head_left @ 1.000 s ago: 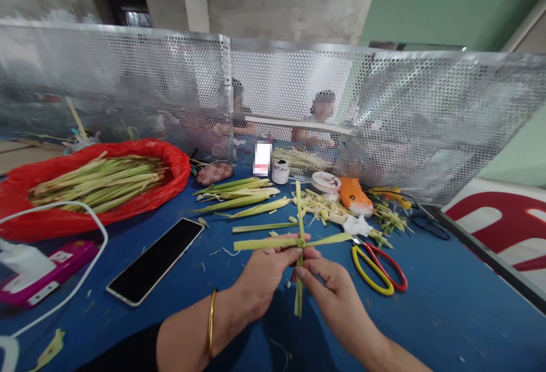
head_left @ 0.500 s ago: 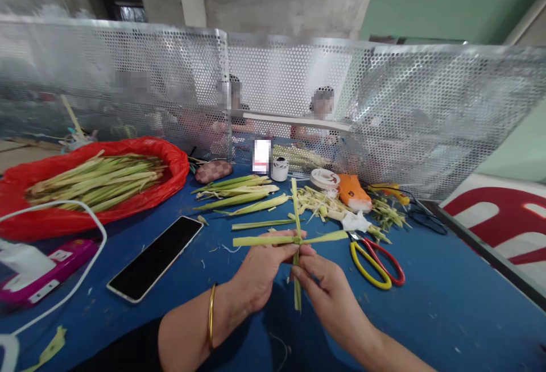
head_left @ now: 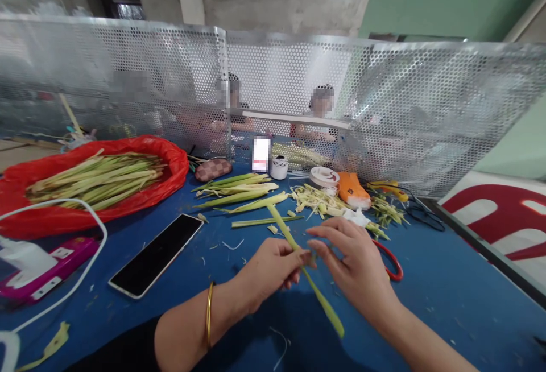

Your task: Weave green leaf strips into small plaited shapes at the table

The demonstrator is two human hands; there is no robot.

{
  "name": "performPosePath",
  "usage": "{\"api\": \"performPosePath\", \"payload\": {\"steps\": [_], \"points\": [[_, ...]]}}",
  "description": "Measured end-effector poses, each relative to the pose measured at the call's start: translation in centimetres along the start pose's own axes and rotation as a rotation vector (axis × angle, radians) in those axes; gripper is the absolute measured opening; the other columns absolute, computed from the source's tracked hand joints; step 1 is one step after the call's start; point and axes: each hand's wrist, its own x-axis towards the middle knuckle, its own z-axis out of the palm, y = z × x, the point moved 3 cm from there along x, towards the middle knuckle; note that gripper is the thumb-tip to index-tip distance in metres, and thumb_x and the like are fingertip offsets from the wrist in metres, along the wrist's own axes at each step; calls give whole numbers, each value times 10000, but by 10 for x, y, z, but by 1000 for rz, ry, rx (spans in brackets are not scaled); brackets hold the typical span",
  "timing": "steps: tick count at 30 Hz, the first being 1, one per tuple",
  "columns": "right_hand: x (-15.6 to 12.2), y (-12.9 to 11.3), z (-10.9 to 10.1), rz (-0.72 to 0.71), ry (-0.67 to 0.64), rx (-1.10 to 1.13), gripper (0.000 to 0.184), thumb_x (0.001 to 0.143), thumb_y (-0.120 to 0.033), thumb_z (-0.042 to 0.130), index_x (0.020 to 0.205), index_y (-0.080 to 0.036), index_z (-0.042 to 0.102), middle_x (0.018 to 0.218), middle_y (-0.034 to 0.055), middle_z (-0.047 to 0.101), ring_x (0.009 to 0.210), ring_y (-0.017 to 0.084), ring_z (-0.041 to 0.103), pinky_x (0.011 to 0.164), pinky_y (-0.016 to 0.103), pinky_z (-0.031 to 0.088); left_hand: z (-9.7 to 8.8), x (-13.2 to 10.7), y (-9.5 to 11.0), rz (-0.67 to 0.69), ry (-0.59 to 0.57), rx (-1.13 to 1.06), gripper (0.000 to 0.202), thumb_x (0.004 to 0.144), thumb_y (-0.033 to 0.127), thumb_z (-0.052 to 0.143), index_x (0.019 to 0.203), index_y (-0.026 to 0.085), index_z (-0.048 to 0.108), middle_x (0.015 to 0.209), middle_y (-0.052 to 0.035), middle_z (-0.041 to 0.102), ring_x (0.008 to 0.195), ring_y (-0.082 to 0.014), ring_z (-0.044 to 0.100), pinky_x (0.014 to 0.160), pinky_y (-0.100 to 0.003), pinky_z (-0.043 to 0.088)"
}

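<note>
Even, bright daylight; soft shadows beneath the forearms on the tabletop (head_left: 447, 304); wide-angle bowing at edges; background blurred.

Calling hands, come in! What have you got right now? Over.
Left hand pinching a green leaf strip, strip slanted. Right hand open beside it, partly covering the scissors. Nothing blocking the strip. Over.

The right hand (head_left: 356, 264) covers most of the scissors (head_left: 394, 264), leaving only a red handle loop, and whether its fingers (head_left: 330, 228) grip the leaf strip (head_left: 318, 295) cannot be told. People (head_left: 318, 127) behind the perforated screen (head_left: 384, 110) are blurred; the red bag (head_left: 170, 161) and white cable (head_left: 51, 202) run off the frame's left edge.
</note>
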Motion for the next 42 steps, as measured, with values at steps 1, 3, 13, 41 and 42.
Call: {"api": "performPosePath", "payload": {"steps": [1,3,13,41,42], "points": [[1,-1,3,-3,-56,11,152,858,-303,577,893,-239,710,873,54,657,842,217,577,771,348,408,2,-1,-2,-5,-27,60,331,744,429,607,562,153,584,446,41,463,396,-67,372,441,-218,278],[0,-1,12,78,-206,149,133,819,-289,598,768,-224,702,794,34,663,765,197,582,724,325,424,7,-2,-5,-17,-76,148,320,722,371,612,491,165,529,420,40,452,391,-69,367,449,-225,286],[-13,2,27,367,-83,362,252,776,-293,569,570,-202,454,570,-36,472,572,124,440,538,239,333,14,-6,-7,-54,-129,294,342,719,357,580,432,178,523,381,39,443,360,-77,356,421,-236,265],[-11,-5,21,13,-359,92,342,897,-253,489,560,-200,511,584,-4,541,578,138,486,620,270,360,-11,12,-2,27,103,-55,278,679,392,701,647,137,595,490,44,520,375,-43,383,370,-186,261],[-11,-5,21,8,-352,103,339,893,-252,493,559,-199,517,583,-3,541,578,138,480,627,273,365,-12,13,-3,21,100,-67,283,671,396,708,651,135,601,486,45,516,373,-42,379,367,-185,257]]}}
